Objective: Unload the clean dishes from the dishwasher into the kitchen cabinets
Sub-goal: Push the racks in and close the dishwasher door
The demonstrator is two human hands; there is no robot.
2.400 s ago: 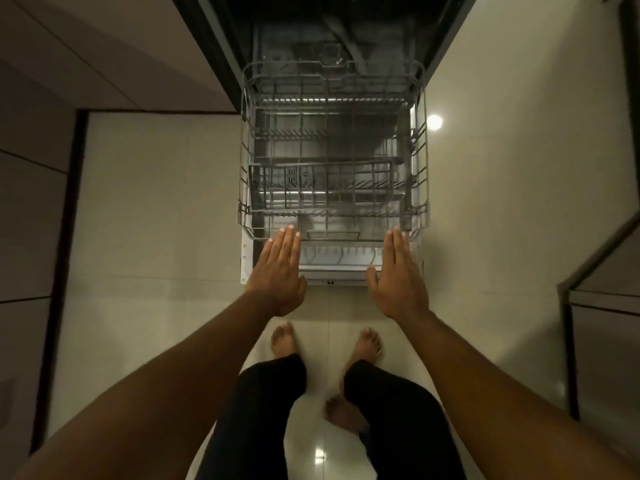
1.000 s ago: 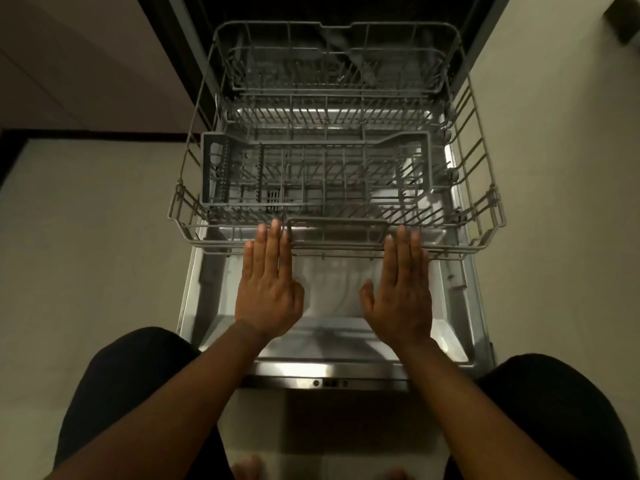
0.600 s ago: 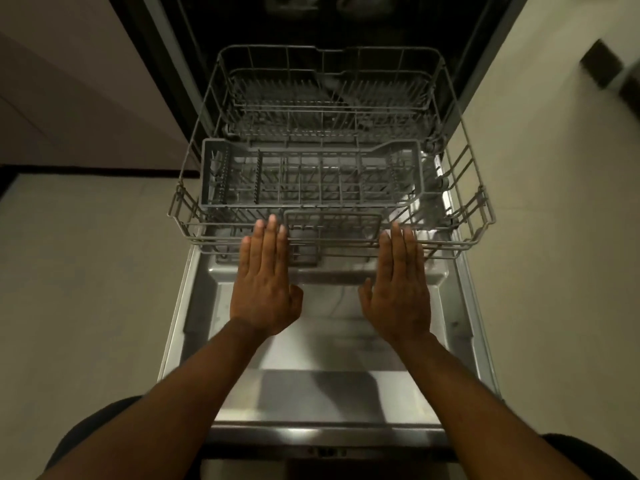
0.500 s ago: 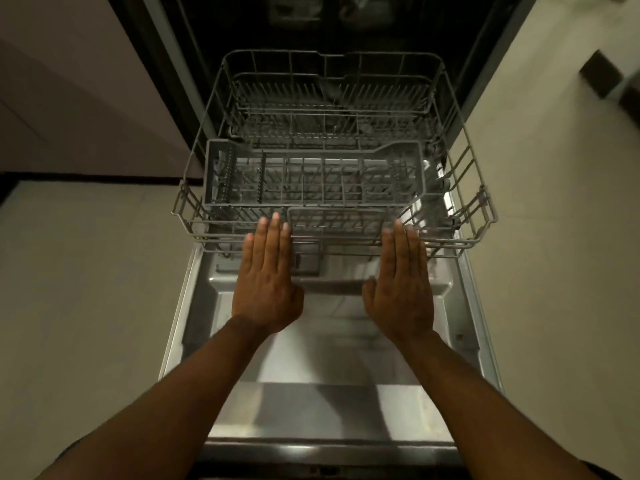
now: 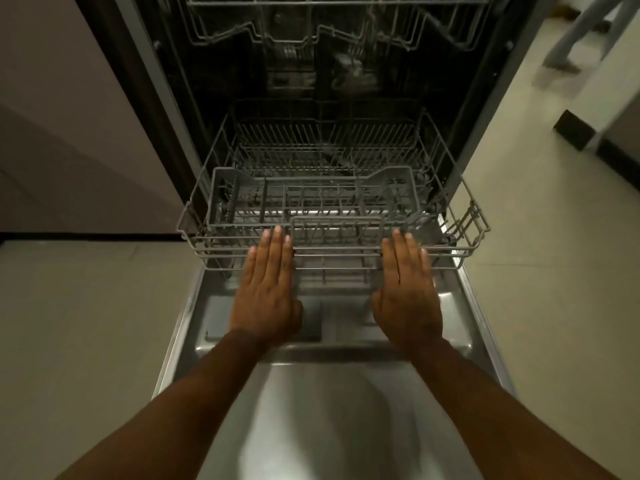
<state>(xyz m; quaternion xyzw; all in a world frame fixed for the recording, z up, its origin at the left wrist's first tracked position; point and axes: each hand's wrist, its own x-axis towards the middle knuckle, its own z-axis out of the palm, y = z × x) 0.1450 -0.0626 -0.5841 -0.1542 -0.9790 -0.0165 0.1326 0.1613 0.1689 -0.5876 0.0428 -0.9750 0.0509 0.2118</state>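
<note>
A dim kitchen with a pale tiled floor (image 5: 86,306) surrounds an open built-in dishwasher (image 5: 325,81), its stainless steel door (image 5: 329,393) folded down flat toward the person. On the left stands a plain beige cabinet panel (image 5: 62,116), and at the upper right a grey metal furniture leg (image 5: 575,32) stands on the tiles.

The grey wire lower rack (image 5: 332,202) sits half inside the dark tub, with its front edge hanging over the inner end of the door. A grey plastic cutlery basket (image 5: 311,199) lies across the rack's front, its long axis running left to right, and it looks bare. The rack's own long axis runs from the person into the machine, its front rail facing the person. Higher up, the grey wire upper rack (image 5: 332,22) is seen from below; whether it holds anything cannot be told in the gloom.

The left hand (image 5: 268,292) and the right hand (image 5: 407,296) are both flat, palms down, fingers straight and held together, their fingertips touching the lower rack's front rail on either side of its middle handle. Neither grips anything.

No dishes show in the lower rack, so unloading there appears finished. The step in hand seems to be sliding the rack home; closing the door is probably what is left.
</note>
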